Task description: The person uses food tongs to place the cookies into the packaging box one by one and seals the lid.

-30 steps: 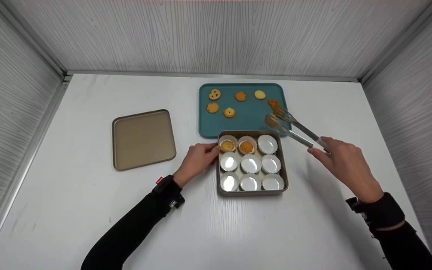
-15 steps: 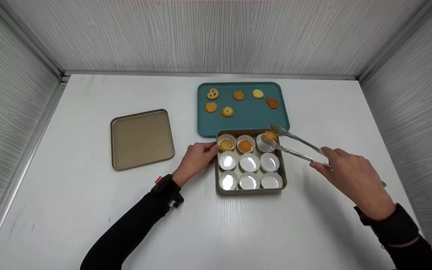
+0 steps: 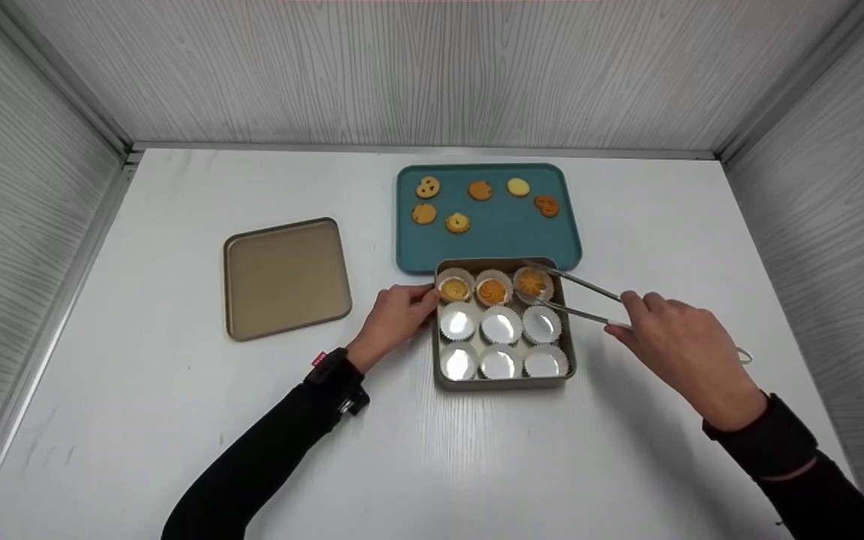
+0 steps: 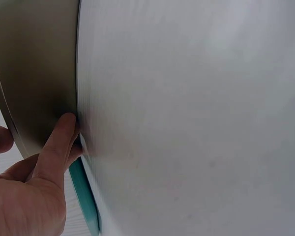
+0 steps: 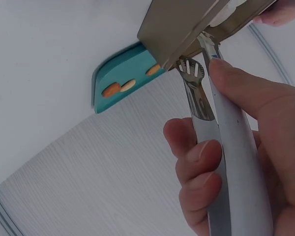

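Observation:
My left hand [image 3: 396, 319] rests its fingertips against the left side of a square metal tin [image 3: 503, 385]. In the left wrist view its extended finger lies along the tin's wall [image 4: 37, 64], with the thumb at the rim. My right hand [image 3: 683, 354] grips a pair of metal tongs [image 3: 588, 314] by white handles [image 5: 241, 177]. The tongs' ends stand apart at either side of a ridged golden cookie [image 3: 532, 283] in the far right paper cup. A yellow cookie [image 3: 454, 289] and a swirled orange cookie [image 3: 492, 292] occupy the other far-row cups.
Behind the tin is a teal tray [image 3: 503, 247] bearing several cookies, among them a pretzel-shaped cookie [image 3: 427, 187] and a brown cookie [image 3: 547, 206]. A flat tan metal lid or tray [image 3: 287, 279] lies to the left. White panels [image 3: 432, 75] enclose the table.
The tongs came from the teal tray to the tin, carrying the ridged cookie, which now sits in the far right cup with the tong ends spread beside it. The left hand stayed put.

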Tool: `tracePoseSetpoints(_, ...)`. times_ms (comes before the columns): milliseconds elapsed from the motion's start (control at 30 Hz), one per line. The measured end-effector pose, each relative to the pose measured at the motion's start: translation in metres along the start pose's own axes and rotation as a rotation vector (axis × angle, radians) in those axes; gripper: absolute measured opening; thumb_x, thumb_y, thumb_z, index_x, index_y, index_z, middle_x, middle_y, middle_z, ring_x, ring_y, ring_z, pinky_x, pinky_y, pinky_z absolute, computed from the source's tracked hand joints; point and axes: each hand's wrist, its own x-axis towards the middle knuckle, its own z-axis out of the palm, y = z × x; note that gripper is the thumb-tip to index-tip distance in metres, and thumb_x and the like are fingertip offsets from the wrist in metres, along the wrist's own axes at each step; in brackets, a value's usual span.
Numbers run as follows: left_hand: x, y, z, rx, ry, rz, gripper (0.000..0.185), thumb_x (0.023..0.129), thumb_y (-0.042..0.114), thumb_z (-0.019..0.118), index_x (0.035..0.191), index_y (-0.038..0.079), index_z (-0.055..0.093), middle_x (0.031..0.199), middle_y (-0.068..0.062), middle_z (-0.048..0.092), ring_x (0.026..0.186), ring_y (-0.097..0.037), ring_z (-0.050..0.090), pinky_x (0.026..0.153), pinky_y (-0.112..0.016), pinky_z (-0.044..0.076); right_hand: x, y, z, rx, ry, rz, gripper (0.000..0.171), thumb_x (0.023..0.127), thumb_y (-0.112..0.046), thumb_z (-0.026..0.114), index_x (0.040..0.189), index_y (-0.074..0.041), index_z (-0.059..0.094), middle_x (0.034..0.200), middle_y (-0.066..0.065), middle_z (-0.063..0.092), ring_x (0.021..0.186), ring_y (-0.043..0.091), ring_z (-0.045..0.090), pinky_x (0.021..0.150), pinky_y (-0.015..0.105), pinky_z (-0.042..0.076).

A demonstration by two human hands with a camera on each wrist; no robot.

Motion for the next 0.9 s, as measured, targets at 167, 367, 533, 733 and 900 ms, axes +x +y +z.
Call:
tracePoseSetpoints(167,0.000,0.000,0.002,-0.006,0.000,-0.008,0.030,0.105,0.030,0.058,0.114,0.012,0.080,0.075,0.002,0.067,0.068,-0.010,0.057,0.061,-0.024,0.043,0.002,0.000,0.002,-0.001,-0.013,-0.004,0.047,0.080,-0.024,0.091,0.093,0.006,0.057,0.061,0.011,0.049,0.044,0.025,0.048,0.034,0.036,0.042)
tracePoseSetpoints(367,0.001,-0.002,0.002,-0.021,0.004,-0.024,0.031,0.104,0.029,0.059,0.122,0.012,0.078,0.079,0.002,0.070,0.072,-0.009,0.060,0.063,-0.023,0.045,0.002,0.005,0.000,0.057,-0.017,0.026,0.045,0.081,-0.024,0.089,0.098,0.006,0.059,0.062,0.011,0.050,0.044,0.025,0.049,0.035,0.038,0.043)
tracePoseSetpoints(533,0.002,-0.002,0.000,-0.017,0.004,-0.012,0.030,0.105,0.028,0.059,0.117,0.011,0.079,0.081,0.001,0.071,0.073,-0.010,0.062,0.063,-0.023,0.047,0.004,0.018,0.004,0.192,0.001,0.091,0.044,0.083,-0.025,0.087,0.107,0.006,0.066,0.068,0.011,0.060,0.049,0.025,0.056,0.039,0.042,0.048)
tracePoseSetpoints(733,0.004,0.001,-0.001,-0.017,0.023,-0.019,0.032,0.102,0.028,0.061,0.122,0.011,0.078,0.090,-0.001,0.076,0.076,-0.014,0.065,0.066,-0.026,0.051,0.017,0.041,0.024,0.324,0.061,0.227,0.034,0.091,-0.023,0.082,0.105,0.005,0.068,0.069,0.009,0.060,0.056,0.023,0.056,0.045,0.044,0.049)
tracePoseSetpoints(900,0.004,0.003,0.001,-0.075,0.055,-0.020,0.046,0.098,0.023,0.063,0.141,0.006,0.065,0.127,-0.011,0.072,0.109,-0.021,0.071,0.085,-0.029,0.059,0.030,0.052,0.043,0.302,0.047,0.340,0.036,0.096,-0.029,0.077,0.091,0.004,0.063,0.062,0.010,0.053,0.053,0.029,0.052,0.044,0.050,0.046)
